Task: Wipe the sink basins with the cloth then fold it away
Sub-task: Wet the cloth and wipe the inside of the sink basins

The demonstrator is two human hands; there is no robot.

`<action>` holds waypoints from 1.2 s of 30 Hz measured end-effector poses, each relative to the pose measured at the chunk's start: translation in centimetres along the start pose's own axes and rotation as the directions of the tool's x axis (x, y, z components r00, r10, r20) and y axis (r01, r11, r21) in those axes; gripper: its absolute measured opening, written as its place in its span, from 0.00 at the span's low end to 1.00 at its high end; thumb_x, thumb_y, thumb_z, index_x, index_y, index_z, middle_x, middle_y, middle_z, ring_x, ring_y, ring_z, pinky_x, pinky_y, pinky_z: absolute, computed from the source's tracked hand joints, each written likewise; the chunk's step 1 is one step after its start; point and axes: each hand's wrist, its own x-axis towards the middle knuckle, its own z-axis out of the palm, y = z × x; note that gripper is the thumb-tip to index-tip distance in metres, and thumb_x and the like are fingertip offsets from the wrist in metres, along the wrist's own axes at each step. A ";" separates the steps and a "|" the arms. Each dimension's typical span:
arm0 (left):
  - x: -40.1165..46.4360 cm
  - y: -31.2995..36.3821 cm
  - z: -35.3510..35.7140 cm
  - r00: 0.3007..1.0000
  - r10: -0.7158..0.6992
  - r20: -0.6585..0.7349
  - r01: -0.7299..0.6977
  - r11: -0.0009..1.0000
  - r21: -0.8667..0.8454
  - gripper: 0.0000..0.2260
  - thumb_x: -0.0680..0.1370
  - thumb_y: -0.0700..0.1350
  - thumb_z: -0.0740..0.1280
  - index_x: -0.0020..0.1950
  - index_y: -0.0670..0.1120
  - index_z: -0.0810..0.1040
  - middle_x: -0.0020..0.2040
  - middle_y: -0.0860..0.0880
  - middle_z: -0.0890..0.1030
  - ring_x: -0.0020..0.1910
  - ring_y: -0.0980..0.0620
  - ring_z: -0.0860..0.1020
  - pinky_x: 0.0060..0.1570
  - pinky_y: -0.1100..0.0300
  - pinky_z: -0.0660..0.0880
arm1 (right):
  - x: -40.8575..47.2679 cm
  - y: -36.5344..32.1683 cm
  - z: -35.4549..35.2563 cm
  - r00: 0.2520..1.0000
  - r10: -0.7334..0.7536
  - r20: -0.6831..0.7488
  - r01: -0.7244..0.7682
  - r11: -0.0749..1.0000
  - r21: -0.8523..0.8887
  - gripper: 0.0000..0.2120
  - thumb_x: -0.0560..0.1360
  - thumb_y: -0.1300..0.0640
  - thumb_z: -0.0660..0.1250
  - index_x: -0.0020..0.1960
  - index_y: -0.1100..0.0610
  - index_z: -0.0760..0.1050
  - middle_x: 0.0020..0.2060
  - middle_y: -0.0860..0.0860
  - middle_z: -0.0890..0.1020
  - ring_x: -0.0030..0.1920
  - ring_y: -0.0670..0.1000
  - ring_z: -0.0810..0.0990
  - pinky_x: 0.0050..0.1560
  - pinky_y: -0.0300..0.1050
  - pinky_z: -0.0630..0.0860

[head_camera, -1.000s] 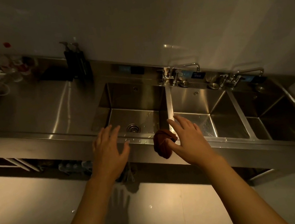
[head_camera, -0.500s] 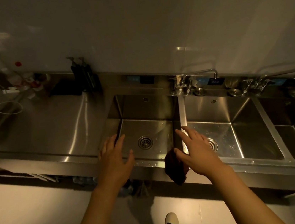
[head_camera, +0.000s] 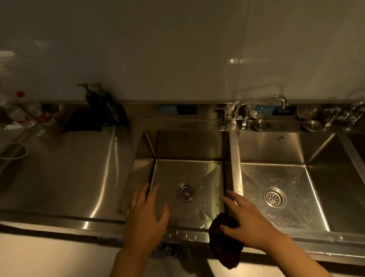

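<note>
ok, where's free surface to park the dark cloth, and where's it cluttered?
Free: the steel counter between the black pump bottles and the left basin. Both basin floors are bare apart from their drains. Crowded: the counter's far-left corner with small bottles, and the ledge around the chrome taps.

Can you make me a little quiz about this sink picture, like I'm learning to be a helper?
1. True or false: the dark cloth hangs over the front edge of the sink.
2. Which hand touches the cloth? A) left hand B) right hand
3. Fill in: each of the two nearest basins has a round ___ in its floor.

Key:
1. True
2. B; its thumb rests on the cloth, and the left hand hovers with its fingers spread, holding nothing.
3. drain
</note>
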 end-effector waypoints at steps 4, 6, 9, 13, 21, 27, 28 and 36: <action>1.7 -2.0 1.1 0.999 0.000 0.049 0.000 1.000 0.009 0.31 0.78 0.60 0.58 0.81 0.52 0.65 0.80 0.47 0.65 0.79 0.44 0.61 0.76 0.40 0.62 | 1.0 2.3 3.5 0.988 0.049 0.150 -0.034 0.994 -0.104 0.61 0.60 0.32 0.76 0.81 0.37 0.42 0.82 0.43 0.41 0.82 0.54 0.44 0.80 0.59 0.54; 2.4 -3.4 1.6 0.997 0.014 0.082 -0.016 1.000 0.015 0.30 0.78 0.59 0.59 0.80 0.52 0.66 0.79 0.48 0.66 0.78 0.45 0.62 0.76 0.41 0.62 | 1.3 2.8 5.1 0.979 0.087 0.183 -0.061 0.988 -0.141 0.64 0.59 0.36 0.80 0.81 0.37 0.40 0.82 0.44 0.40 0.82 0.56 0.44 0.80 0.59 0.54; 3.0 -5.8 1.9 0.991 0.033 0.131 -0.036 0.999 0.016 0.28 0.80 0.58 0.62 0.80 0.53 0.65 0.79 0.48 0.66 0.78 0.45 0.63 0.75 0.41 0.63 | 1.8 2.9 6.8 0.977 0.125 0.175 -0.103 0.986 -0.130 0.66 0.58 0.39 0.82 0.81 0.37 0.41 0.82 0.44 0.40 0.82 0.58 0.47 0.78 0.58 0.59; 4.4 -9.9 2.1 0.970 0.043 0.237 -0.056 0.997 0.046 0.31 0.81 0.57 0.65 0.82 0.52 0.61 0.82 0.48 0.61 0.81 0.46 0.57 0.78 0.39 0.58 | 3.6 2.2 8.2 0.968 0.142 0.205 -0.107 0.979 -0.172 0.63 0.60 0.37 0.80 0.82 0.41 0.42 0.82 0.47 0.42 0.82 0.58 0.48 0.80 0.55 0.56; 6.3 -15.0 4.0 0.927 0.083 0.365 -0.124 0.988 0.091 0.29 0.81 0.57 0.63 0.81 0.53 0.63 0.81 0.50 0.63 0.80 0.48 0.58 0.79 0.40 0.56 | 3.6 0.7 10.5 0.965 0.232 0.120 -0.208 0.961 -0.181 0.50 0.70 0.40 0.67 0.84 0.48 0.44 0.83 0.50 0.46 0.82 0.59 0.44 0.80 0.57 0.51; 6.1 -18.5 5.6 0.871 0.130 0.473 -0.209 0.971 0.117 0.30 0.81 0.57 0.63 0.82 0.53 0.60 0.82 0.49 0.59 0.82 0.46 0.55 0.79 0.41 0.55 | 4.1 -2.0 13.0 0.952 0.301 -0.062 -0.307 0.934 -0.185 0.42 0.76 0.39 0.59 0.84 0.51 0.47 0.83 0.53 0.49 0.82 0.60 0.45 0.79 0.56 0.48; 6.0 -19.1 5.6 0.860 0.132 0.494 -0.224 0.966 0.131 0.31 0.81 0.58 0.63 0.83 0.54 0.58 0.83 0.49 0.58 0.82 0.46 0.53 0.80 0.42 0.55 | 4.3 -2.5 13.4 0.951 0.302 -0.070 -0.310 0.932 -0.190 0.41 0.77 0.40 0.59 0.84 0.52 0.47 0.83 0.54 0.50 0.82 0.60 0.45 0.79 0.56 0.48; 5.4 -22.5 4.9 0.835 0.152 0.529 -0.256 0.958 0.128 0.29 0.83 0.56 0.60 0.83 0.53 0.58 0.84 0.47 0.54 0.83 0.44 0.50 0.79 0.41 0.53 | 8.3 -8.5 16.3 0.960 0.279 -0.012 -0.274 0.935 -0.225 0.57 0.64 0.42 0.71 0.83 0.53 0.44 0.82 0.53 0.48 0.82 0.61 0.44 0.80 0.58 0.50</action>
